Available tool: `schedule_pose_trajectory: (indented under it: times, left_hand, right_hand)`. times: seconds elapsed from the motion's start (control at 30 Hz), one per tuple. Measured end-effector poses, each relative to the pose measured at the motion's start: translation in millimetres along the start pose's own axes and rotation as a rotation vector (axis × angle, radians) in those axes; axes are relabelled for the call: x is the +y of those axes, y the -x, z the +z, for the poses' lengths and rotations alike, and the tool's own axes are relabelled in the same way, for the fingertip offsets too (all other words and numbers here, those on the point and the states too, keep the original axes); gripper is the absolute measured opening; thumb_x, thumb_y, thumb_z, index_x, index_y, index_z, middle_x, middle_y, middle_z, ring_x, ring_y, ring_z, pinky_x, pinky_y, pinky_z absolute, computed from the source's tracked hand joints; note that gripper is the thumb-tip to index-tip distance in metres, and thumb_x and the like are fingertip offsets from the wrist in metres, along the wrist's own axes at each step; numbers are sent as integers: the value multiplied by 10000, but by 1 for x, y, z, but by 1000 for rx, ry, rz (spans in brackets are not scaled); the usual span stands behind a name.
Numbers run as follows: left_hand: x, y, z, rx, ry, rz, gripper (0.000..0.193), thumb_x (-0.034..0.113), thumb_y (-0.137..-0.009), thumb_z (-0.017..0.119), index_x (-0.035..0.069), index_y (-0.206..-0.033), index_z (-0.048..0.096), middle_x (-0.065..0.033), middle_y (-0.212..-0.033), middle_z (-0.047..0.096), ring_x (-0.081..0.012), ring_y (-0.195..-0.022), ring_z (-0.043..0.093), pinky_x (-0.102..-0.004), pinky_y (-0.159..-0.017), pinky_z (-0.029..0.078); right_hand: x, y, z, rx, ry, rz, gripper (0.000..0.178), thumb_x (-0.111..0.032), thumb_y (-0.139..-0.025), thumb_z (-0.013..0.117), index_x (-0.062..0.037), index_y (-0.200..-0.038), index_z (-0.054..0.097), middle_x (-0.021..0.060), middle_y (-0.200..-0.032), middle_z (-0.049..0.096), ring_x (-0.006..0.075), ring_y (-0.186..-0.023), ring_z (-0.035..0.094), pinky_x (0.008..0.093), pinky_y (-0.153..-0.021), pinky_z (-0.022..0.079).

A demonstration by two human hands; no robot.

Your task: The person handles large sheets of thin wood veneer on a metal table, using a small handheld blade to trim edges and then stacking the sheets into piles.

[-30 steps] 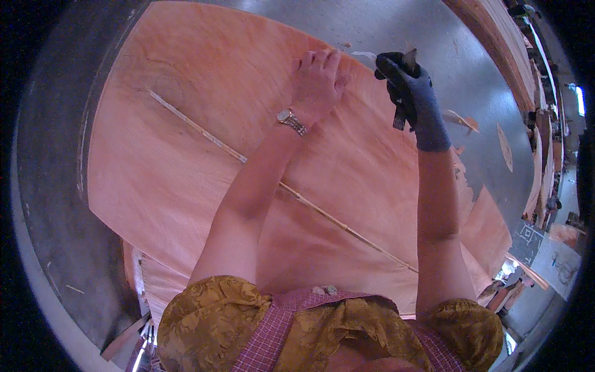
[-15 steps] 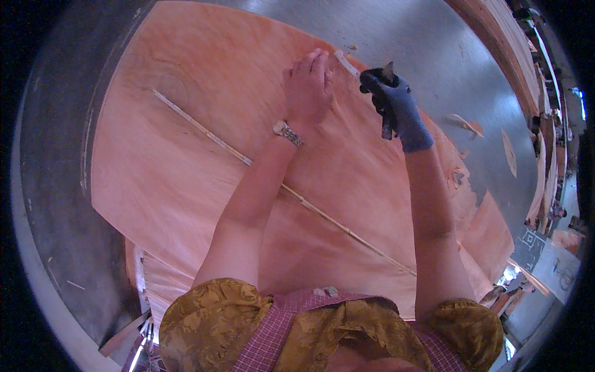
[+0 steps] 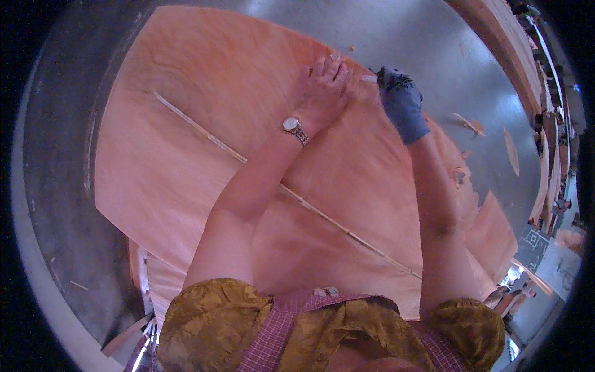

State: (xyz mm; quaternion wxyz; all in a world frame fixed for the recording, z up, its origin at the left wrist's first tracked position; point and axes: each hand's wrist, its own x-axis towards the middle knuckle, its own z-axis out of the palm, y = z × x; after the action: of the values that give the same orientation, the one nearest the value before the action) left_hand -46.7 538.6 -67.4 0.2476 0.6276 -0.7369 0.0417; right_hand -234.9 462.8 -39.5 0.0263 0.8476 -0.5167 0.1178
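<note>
A large sheet of reddish wood veneer (image 3: pixel 186 142) is spread out before me. My left hand (image 3: pixel 325 84), bare and with a wristwatch (image 3: pixel 291 125) above it, lies on the sheet near its far edge, fingers stretched out. A small whitish bit (image 3: pixel 334 57) shows at those fingertips. At the same edge, to the right, my right hand (image 3: pixel 401 102) wears a blue-grey glove with dark fingers. It is closed around a dark hand tool, mostly hidden by the glove. A short pale strip (image 3: pixel 369 79) pokes out left of the glove, over the veneer.
A thin pale stick (image 3: pixel 334 224) lies diagonally across the veneer, passing below my left forearm. The grey metal tabletop (image 3: pixel 465 68) carries veneer scraps (image 3: pixel 510 152) on the right. Torn veneer pieces (image 3: pixel 493 239) lie at the lower right, and stacked wood sheets (image 3: pixel 502 46) stand beyond.
My left hand has moved slightly right and flattened on the veneer. The gloved hand has turned, so the tool's pointed metal tip and lower end no longer show.
</note>
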Motion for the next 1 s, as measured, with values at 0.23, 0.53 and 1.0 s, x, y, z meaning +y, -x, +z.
schedule_pose_trajectory:
  times: [0.23,0.53,1.0]
  left_hand:
    - [-47,-10,-5,310,388,-302,410,313,-874,571,43,-1182,593,-171,-1103,614,-386,-1004,558,-459,-868,453]
    - [5,40,-28,-64,14,-85,476,327,-916,536,104,-1337,519,-80,-1401,492,-277,-1308,415,-494,-1053,323]
    - [-34,46,-32,-2,318,-236,440,284,-901,544,76,-1288,540,-193,-1257,562,-339,-1153,526,-491,-957,410]
  right_hand:
    - [-27,-14,-36,-458,-1138,394,169,-206,-860,656,-55,-935,675,37,-754,662,182,-662,591,350,-637,491]
    - [-44,-14,22,-232,-447,76,259,-254,-823,695,-6,-872,640,97,-722,657,168,-614,589,321,-562,466]
    - [-78,26,-13,-398,-1198,388,212,-203,-857,677,-31,-967,621,49,-820,658,138,-674,597,295,-622,478]
